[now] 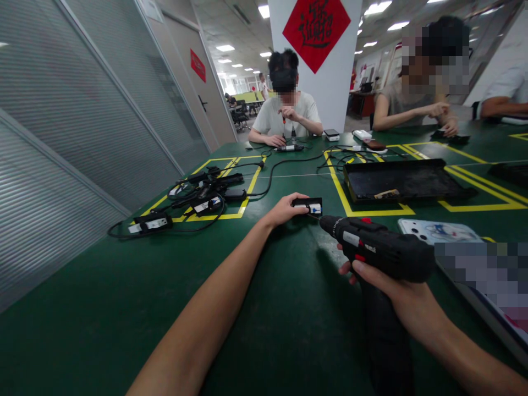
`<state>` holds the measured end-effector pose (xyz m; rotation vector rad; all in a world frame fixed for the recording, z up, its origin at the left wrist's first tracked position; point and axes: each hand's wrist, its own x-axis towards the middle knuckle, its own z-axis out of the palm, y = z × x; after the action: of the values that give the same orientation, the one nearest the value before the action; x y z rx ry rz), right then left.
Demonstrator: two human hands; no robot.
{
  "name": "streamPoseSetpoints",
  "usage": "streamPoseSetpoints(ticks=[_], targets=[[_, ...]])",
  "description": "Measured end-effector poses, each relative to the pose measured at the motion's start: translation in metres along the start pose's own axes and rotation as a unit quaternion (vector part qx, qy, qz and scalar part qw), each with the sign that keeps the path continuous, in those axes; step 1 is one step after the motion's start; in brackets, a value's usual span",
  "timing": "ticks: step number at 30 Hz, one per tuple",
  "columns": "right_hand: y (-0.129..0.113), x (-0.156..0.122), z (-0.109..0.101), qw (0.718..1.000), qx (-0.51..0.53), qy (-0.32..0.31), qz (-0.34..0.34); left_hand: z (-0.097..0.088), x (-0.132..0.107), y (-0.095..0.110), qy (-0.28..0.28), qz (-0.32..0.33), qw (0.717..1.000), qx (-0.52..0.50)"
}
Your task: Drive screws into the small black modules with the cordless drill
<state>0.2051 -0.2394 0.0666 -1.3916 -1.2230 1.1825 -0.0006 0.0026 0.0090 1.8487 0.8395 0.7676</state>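
The right hand point(396, 286) is wrapped around the grip of a black cordless electric screwdriver with red switches point(379, 250), its bit tip pointing at a small black rectangular power adapter with a white label point(308, 207), which lies on the green bench top point(289, 308) about midway across it, just short of the yellow-taped bays. The left hand point(284, 210) presses down on the adapter's near-left end, fingers curled over it. The bit appears to meet the adapter close to those fingertips, so a slip off the screw head could likely jab them or scar the casing; a loose hold might let the adapter spin. Beyond it sit a shallow black plastic tray point(406, 181) and, toward the left edge, a tangled heap of black adapters and cables point(198, 198), well apart.
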Motion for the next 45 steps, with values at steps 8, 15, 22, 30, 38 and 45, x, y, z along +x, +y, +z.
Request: streamPoseSetpoints(ticks=[8,15,22,30,38,45], targets=[[-0.002,0.0,0.001,1.0,0.022,-0.004,-0.003,0.001,-0.001,-0.001,0.014,0.001,1.0,-0.001],[0.0,-0.001,0.0,1.0,0.018,0.002,0.006,0.002,-0.002,0.002,0.022,-0.005,1.0,0.017],[-0.006,-0.001,0.002,1.0,0.005,0.001,0.008,0.004,0.0,0.002,0.038,0.01,0.999,0.009],[-0.01,-0.003,0.003,1.0,0.003,0.007,0.018,0.001,0.0,0.002,0.03,0.006,0.999,0.031],[-0.013,-0.004,0.006,1.0,-0.012,0.021,0.011,0.002,0.0,0.002,0.036,0.009,0.998,0.047],[-0.016,-0.004,0.006,0.999,-0.029,0.015,0.017,0.003,-0.001,0.004,0.036,-0.003,0.998,0.046]])
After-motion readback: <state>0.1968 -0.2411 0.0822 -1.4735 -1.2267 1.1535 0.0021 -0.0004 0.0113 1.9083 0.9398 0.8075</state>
